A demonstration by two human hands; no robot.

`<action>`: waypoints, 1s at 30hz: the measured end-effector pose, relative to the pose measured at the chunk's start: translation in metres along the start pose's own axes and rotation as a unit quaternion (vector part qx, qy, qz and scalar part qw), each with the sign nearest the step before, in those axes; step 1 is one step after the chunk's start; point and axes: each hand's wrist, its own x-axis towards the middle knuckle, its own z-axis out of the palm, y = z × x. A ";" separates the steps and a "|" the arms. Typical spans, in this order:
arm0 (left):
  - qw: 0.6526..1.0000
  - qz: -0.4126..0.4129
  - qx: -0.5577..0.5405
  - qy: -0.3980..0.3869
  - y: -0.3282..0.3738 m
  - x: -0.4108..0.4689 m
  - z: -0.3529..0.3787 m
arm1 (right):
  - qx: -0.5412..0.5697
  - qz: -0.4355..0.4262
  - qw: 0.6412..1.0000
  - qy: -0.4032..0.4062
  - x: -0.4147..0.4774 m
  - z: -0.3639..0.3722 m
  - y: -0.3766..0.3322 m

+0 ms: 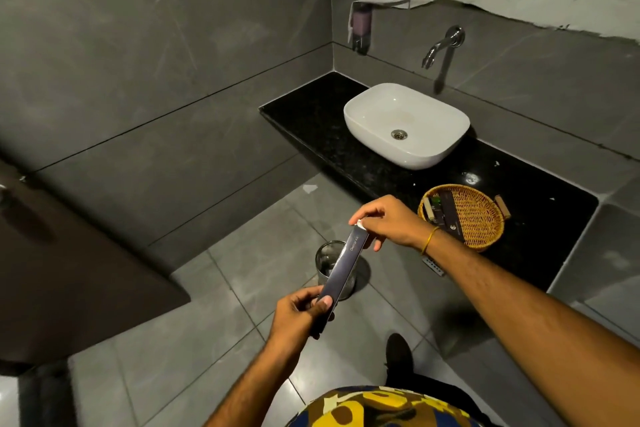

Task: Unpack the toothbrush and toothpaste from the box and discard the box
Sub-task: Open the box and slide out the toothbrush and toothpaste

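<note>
A long, slim dark dental kit box (pixel 343 267) is held slanted in front of me, over the floor. My left hand (pixel 301 314) grips its near lower end. My right hand (pixel 386 220) pinches the far upper end, where a small white piece shows at the box's mouth between the fingertips. The toothbrush and toothpaste are not visible apart from that white bit. A small metal bin (pixel 327 262) stands on the floor directly below the box, partly hidden by it.
A black counter (pixel 311 121) carries a white basin (pixel 407 125) and a wicker basket (pixel 479 218) holding dark packets. A wall tap (pixel 445 43) and a soap dispenser (pixel 360 28) hang above. A dark door (pixel 69 270) is at left. My shoe (pixel 398 354) rests on grey floor tiles.
</note>
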 end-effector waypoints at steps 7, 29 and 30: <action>1.000 0.017 -0.004 -0.004 0.005 0.003 0.001 | 0.074 0.027 0.997 -0.008 0.000 -0.009 0.016; 0.866 0.326 0.365 0.106 0.156 0.037 0.027 | 0.663 0.221 0.712 0.069 -0.033 0.052 0.081; 0.867 0.324 0.364 0.105 0.154 0.038 0.026 | 0.665 0.217 0.712 0.070 -0.035 0.052 0.082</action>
